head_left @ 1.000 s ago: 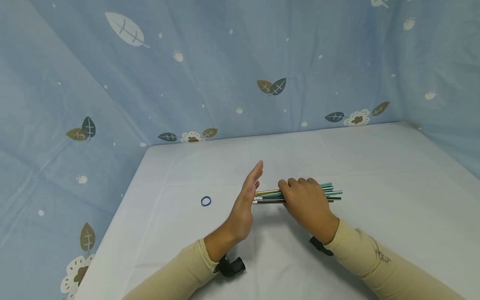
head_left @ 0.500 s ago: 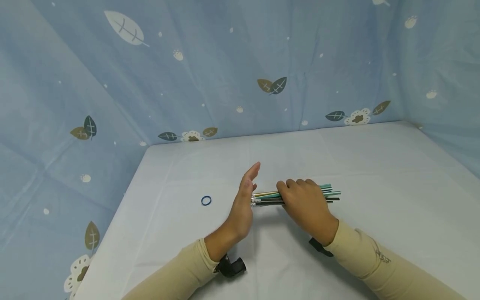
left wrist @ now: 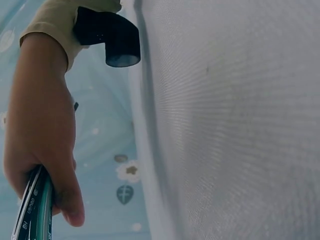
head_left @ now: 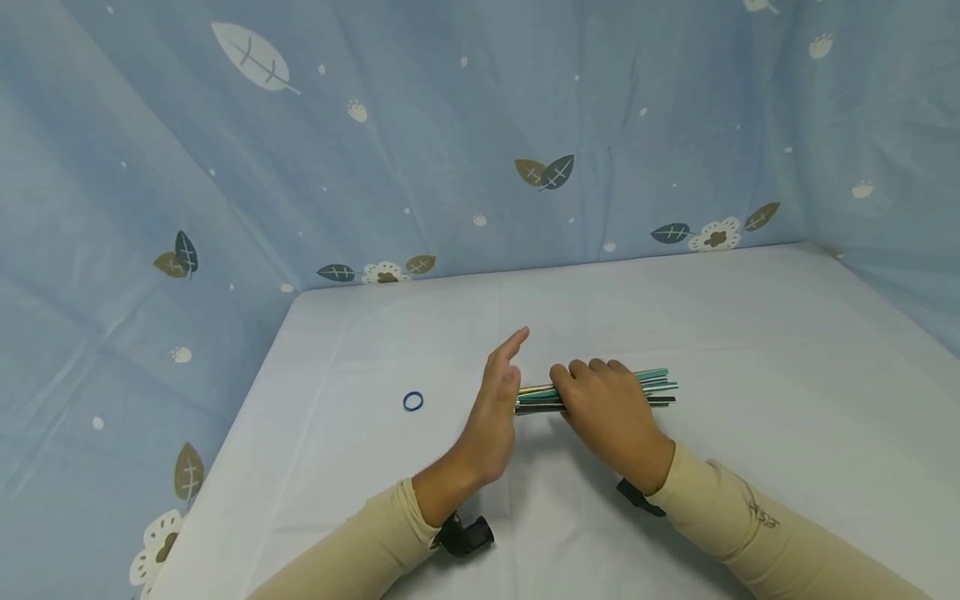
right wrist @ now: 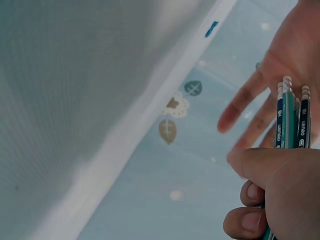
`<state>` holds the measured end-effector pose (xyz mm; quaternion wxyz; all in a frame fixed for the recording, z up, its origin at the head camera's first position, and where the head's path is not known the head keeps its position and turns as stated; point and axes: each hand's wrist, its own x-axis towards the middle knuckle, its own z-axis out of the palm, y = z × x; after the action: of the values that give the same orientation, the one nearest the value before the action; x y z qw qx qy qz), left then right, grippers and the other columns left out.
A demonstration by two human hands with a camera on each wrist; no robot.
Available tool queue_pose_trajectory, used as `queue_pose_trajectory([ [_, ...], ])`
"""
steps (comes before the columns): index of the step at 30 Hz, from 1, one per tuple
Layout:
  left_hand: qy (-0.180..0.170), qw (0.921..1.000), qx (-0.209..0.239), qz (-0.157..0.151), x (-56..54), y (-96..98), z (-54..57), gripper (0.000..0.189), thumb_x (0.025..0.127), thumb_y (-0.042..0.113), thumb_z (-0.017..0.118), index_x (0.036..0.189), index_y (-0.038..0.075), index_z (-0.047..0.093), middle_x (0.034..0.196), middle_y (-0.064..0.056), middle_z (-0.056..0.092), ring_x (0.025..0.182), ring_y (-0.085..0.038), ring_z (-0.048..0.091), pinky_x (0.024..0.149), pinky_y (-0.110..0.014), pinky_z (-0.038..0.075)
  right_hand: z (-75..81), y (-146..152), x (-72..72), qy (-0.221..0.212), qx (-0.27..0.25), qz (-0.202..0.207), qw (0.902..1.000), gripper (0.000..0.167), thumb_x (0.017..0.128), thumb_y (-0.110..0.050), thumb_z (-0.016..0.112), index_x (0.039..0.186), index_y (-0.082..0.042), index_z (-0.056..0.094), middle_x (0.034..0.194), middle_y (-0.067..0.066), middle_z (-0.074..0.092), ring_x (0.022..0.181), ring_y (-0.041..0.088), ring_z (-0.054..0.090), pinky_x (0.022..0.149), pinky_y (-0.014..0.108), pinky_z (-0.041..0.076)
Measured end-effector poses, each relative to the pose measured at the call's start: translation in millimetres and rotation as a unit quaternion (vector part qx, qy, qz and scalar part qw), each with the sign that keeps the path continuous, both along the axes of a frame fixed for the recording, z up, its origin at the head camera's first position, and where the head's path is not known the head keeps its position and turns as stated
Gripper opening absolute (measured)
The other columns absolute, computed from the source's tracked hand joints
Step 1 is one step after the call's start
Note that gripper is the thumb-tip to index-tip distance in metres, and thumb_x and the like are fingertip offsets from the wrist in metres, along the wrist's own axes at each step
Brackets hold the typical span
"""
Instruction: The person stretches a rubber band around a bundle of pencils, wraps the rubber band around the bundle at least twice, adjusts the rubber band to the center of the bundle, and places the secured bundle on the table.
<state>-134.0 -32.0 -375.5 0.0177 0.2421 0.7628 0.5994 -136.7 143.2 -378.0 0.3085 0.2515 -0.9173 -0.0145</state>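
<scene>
A bundle of several pencils (head_left: 540,402), dark, green and gold, lies level above the table in my right hand (head_left: 611,417), whose fingers curl round its middle. My left hand (head_left: 487,425) stands upright with straight fingers, its palm against the left ends of the bundle. In the right wrist view, white eraser ends of the pencils (right wrist: 288,107) meet the palm of the left hand (right wrist: 295,55). Pencil shafts (left wrist: 37,210) run out of the right hand (left wrist: 45,120) in the left wrist view. A blue ring-shaped band (head_left: 413,402) lies left of the left hand.
A white cloth covers the table (head_left: 750,333). Behind it and at the sides hangs a blue curtain (head_left: 450,125) with leaf and flower prints. Black wrist cameras (head_left: 467,536) sit under both wrists, close to the cloth.
My left palm shifts slightly left, then back right against the pencil ends, covering more of their metal tips. The right hand and bundle drift a little left. The blue band stays put.
</scene>
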Motion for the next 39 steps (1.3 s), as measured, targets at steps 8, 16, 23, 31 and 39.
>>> queue_pose_trajectory([
  [8,0.020,0.9926,-0.089,0.081,-5.8,1.3,-3.1,0.037,0.109,0.037,0.035,0.134,0.012,0.046,0.132,-0.005,0.051,0.115,-0.019,0.051,0.094,-0.040,0.046,2.5,2.4,-1.2,-0.012,-0.006,-0.010,0.9999,0.026,0.073,-0.009,0.086,0.082,-0.007,0.062,0.063,0.005,0.060,0.050,0.018,0.051,0.049,0.032,0.045],
  [16,-0.002,0.9838,-0.162,0.078,-9.8,-1.6,-5.4,0.031,0.107,0.045,0.041,0.111,0.018,0.056,0.072,-0.005,0.061,0.058,-0.011,0.048,0.053,-0.026,0.041,2.6,3.9,-2.4,-0.011,-0.012,-0.011,0.9998,0.027,0.071,-0.008,0.087,0.081,-0.007,0.061,0.061,0.005,0.057,0.049,0.018,0.049,0.047,0.031,0.043],
  [23,0.013,0.9887,-0.132,0.070,-10.2,-1.7,-6.0,0.028,0.109,0.037,0.039,0.110,0.014,0.056,0.059,0.002,0.046,0.049,-0.009,0.038,0.047,-0.025,0.035,4.2,4.3,-1.8,-0.009,-0.021,-0.008,0.9997,0.028,0.072,-0.006,0.086,0.080,-0.008,0.060,0.062,0.004,0.057,0.049,0.017,0.048,0.048,0.032,0.045],
  [31,0.029,0.9934,-0.094,0.059,-11.1,-2.2,-7.6,0.029,0.110,0.036,0.036,0.107,0.012,0.052,0.093,-0.004,0.066,0.085,-0.021,0.059,0.072,-0.031,0.046,7.6,6.8,-1.1,-0.008,-0.034,0.006,0.9994,0.030,0.070,-0.004,0.087,0.082,-0.008,0.060,0.064,0.004,0.058,0.051,0.019,0.052,0.049,0.033,0.047],
  [39,0.013,0.9951,-0.078,0.059,-14.9,-3.6,-5.6,0.027,0.110,0.033,0.037,0.106,0.010,0.051,0.104,-0.007,0.067,0.091,-0.017,0.059,0.079,-0.033,0.048,7.4,8.5,-5.1,0.006,-0.038,0.014,0.9992,0.026,0.073,-0.001,0.083,0.084,-0.007,0.061,0.063,0.005,0.057,0.049,0.018,0.049,0.048,0.032,0.045],
])
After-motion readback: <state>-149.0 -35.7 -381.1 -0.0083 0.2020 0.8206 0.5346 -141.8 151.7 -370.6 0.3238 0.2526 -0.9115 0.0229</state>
